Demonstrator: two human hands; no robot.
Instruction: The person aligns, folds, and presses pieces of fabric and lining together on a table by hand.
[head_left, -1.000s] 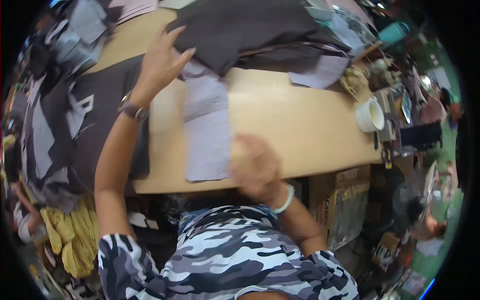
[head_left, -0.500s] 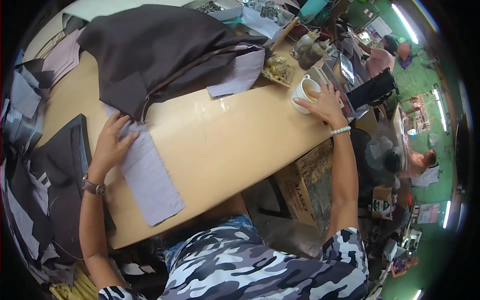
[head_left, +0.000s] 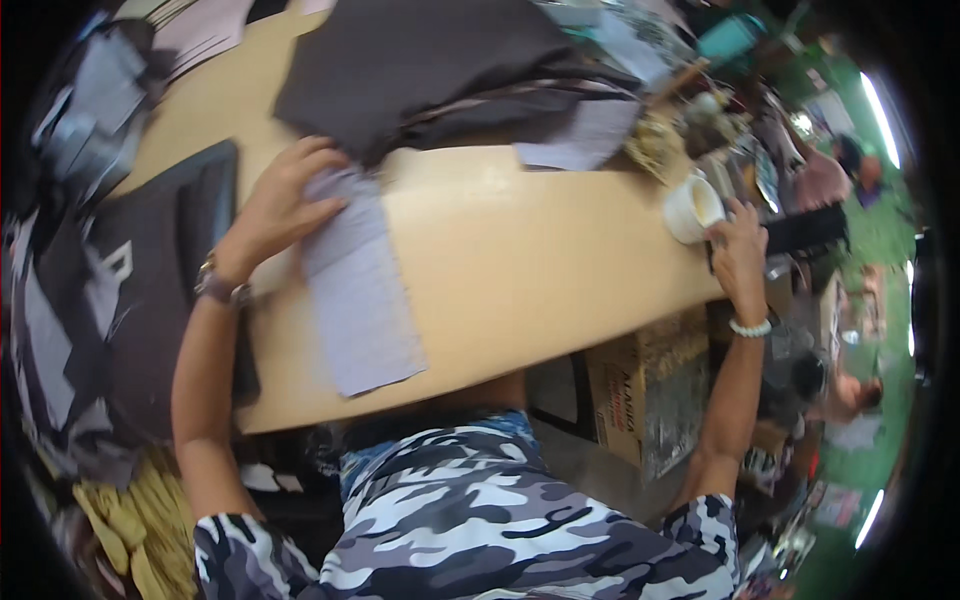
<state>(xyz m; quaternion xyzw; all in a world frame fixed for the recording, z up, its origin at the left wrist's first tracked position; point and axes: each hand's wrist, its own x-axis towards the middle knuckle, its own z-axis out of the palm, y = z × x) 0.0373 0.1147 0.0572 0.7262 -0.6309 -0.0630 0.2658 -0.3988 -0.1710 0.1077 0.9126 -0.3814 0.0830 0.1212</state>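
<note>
My left hand (head_left: pixel 290 205) rests at the upper end of a lilac fabric strip (head_left: pixel 365 290), thumb apart from the stretched fingers. Beside its fingertips, a large dark brown cloth piece (head_left: pixel 430 65) meets the strip and hides where the two join. Across the table, my right hand (head_left: pixel 741 250) is at the right side of a white cup (head_left: pixel 688 212) with something yellowish inside. Its fingers are bent near the rim, but blur hides whether they grip it. Another lilac piece (head_left: pixel 575 140) sticks out from under the dark cloth.
A dark board with dark fabric (head_left: pixel 150 225) lies at the left, near piled grey cloth (head_left: pixel 95 100). Behind the cup are cluttered bottles (head_left: pixel 710 125) and a yellowish lump (head_left: pixel 655 145). A cardboard box (head_left: pixel 640 395) stands below the table (head_left: pixel 520 250). Other people are at the right.
The whole view has shifted, moving the table rightward and up in the picture. My right hand's fingers, earlier spread over the cup's mouth, are now drawn back to its right rim.
</note>
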